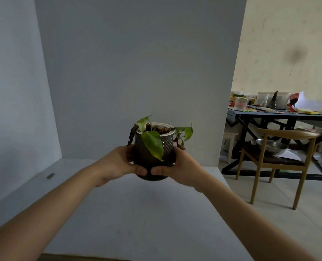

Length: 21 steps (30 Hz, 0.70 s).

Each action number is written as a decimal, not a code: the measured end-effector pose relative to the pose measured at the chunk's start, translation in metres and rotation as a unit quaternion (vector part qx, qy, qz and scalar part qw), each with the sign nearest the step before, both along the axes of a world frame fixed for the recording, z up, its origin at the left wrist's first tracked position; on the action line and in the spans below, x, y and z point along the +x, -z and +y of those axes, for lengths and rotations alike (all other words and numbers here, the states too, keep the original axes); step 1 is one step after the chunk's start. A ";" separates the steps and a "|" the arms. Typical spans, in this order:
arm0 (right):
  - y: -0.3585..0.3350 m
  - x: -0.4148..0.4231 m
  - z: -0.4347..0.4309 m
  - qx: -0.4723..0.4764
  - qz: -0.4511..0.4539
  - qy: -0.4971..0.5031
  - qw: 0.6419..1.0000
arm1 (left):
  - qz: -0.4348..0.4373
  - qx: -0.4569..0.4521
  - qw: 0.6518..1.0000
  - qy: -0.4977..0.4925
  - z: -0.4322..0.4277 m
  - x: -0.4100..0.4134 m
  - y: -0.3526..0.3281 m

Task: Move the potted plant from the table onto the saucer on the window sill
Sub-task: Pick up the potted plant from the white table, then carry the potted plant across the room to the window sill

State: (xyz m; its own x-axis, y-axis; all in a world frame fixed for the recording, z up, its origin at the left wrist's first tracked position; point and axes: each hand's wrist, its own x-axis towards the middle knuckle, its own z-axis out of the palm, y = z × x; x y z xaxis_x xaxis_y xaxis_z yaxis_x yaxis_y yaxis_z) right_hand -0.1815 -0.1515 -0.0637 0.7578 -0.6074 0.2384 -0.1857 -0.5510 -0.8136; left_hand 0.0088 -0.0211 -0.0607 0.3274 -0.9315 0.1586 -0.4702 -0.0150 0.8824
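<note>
Two hands, left hand [118, 162] and right hand [179, 164], grip one potted plant [153, 147] above the table [137, 213].

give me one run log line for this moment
stage: carry | potted plant: upright, lifted over white table | left hand, right hand: both grip pot | saucer: not in view

I see the potted plant [153, 147] in a dark, dimpled pot with a faint sheen, probably plastic, holding a smooth white inner rim. Its green leaves look waxy; the brown ones look dry and crumpled. The table [118, 213] top is matt, smooth and pale. Beyond its right edge, the chair [280, 159] is light wood, and the bowl [271, 146] on its seat is shiny metal.
</note>
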 end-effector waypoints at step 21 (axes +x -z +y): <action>-0.209 -0.022 0.008 -0.005 -0.121 -0.015 0.993 | 0.000 -0.094 0.995 0.024 0.015 -0.029 -0.219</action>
State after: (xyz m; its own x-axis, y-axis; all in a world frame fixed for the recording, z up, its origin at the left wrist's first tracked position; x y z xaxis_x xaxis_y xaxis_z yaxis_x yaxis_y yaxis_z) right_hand -0.2031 -0.1439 0.1449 0.6953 -0.5823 0.4213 0.0312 -0.5612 -0.8271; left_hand -0.0198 -0.0064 0.1579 0.2841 -0.8996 0.3317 -0.4660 0.1728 0.8677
